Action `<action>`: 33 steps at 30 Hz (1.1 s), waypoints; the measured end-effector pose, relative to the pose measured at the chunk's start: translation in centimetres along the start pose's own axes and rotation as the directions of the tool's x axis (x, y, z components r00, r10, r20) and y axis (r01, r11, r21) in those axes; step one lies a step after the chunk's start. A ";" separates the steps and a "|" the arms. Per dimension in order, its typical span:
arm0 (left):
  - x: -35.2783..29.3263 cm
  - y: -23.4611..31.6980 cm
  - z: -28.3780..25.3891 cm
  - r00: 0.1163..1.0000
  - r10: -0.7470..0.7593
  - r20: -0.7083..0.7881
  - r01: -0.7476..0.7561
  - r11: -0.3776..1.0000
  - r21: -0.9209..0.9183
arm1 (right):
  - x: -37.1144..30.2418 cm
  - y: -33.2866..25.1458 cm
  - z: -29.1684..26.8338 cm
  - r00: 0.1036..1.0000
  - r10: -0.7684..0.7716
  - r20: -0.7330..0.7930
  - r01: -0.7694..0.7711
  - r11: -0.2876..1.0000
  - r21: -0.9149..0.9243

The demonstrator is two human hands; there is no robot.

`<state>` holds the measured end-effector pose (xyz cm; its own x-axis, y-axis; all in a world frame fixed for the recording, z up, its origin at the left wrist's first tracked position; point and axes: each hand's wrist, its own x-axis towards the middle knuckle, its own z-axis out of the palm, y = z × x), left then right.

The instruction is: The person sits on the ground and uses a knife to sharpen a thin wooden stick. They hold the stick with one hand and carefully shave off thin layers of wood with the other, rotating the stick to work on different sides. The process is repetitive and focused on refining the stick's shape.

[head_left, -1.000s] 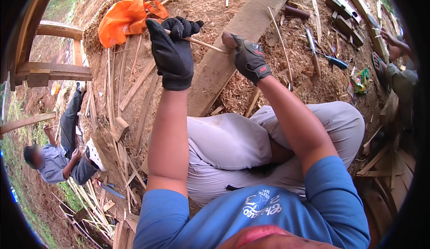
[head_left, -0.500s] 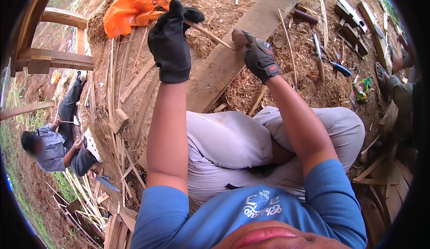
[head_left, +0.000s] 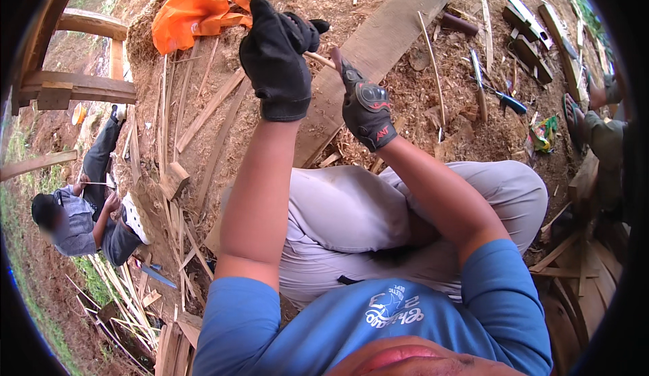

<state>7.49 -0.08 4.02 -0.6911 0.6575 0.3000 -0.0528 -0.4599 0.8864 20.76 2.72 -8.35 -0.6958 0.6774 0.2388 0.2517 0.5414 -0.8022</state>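
Observation:
A thin, pale wooden stick (head_left: 320, 59) spans the short gap between my two hands, above a wide plank. My left hand (head_left: 277, 65), in a black glove, is closed around one end of it. My right hand (head_left: 367, 109), in a dark grey glove with bare fingertips, grips the stick at its other end. Whether anything else lies between the right fingers and the stick is hidden. The wide brown plank (head_left: 395, 31) lies slanting on the shavings beyond my knees, partly covered by my hands.
An orange bag (head_left: 193, 19) lies at the far left beside long wood strips (head_left: 213, 112). To the right are a chisel-like tool (head_left: 479, 82), a blue-handled tool (head_left: 510, 102) and wooden planes (head_left: 531, 58). Another person (head_left: 84, 217) sits at the left, holding a thin strip.
My hands have come closer together, so less of the stick shows between them. The left moved right; the right moved left and nearer to me, its back turning into view.

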 end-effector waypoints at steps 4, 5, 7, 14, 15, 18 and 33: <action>0.6 0.0 -1.2 1.000 -0.030 0.006 0.031 0.993 -0.114 | 0.0 0.8 0.8 1.000 0.017 0.024 -0.016 0.998 -0.064; 0.5 -0.1 -1.6 0.999 -0.029 0.026 0.033 0.986 -0.166 | 0.3 -0.8 0.3 0.999 -0.025 0.022 0.026 0.999 -0.027; 0.6 -0.4 -1.7 0.999 -0.043 0.017 0.046 0.969 -0.243 | 0.5 -0.5 0.2 0.998 -0.067 0.003 0.067 0.998 0.019; 0.9 -0.1 -3.4 0.988 -0.020 0.152 0.059 0.964 -0.258 | 4.1 2.3 -3.6 0.989 0.034 -0.143 -0.052 0.991 -0.126; 0.5 0.2 -3.9 0.990 -0.048 0.136 0.075 0.978 -0.196 | 4.6 2.6 -3.9 0.984 0.124 -0.127 -0.143 0.978 -0.150; -0.4 2.5 -3.6 0.984 -0.126 0.126 0.123 0.992 0.034 | 5.2 6.8 -3.7 0.929 0.348 -0.125 -0.359 0.930 -0.076; -0.3 4.3 -4.5 0.984 0.140 0.106 -0.166 0.533 0.829 | 5.5 6.5 -4.4 0.954 0.229 -0.196 -0.262 0.951 -0.166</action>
<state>4.18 -4.95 6.14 -0.6111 0.6461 0.4573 0.6842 0.1407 0.7156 21.55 12.12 -9.81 -0.4743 0.8672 0.1514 0.5331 0.4198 -0.7346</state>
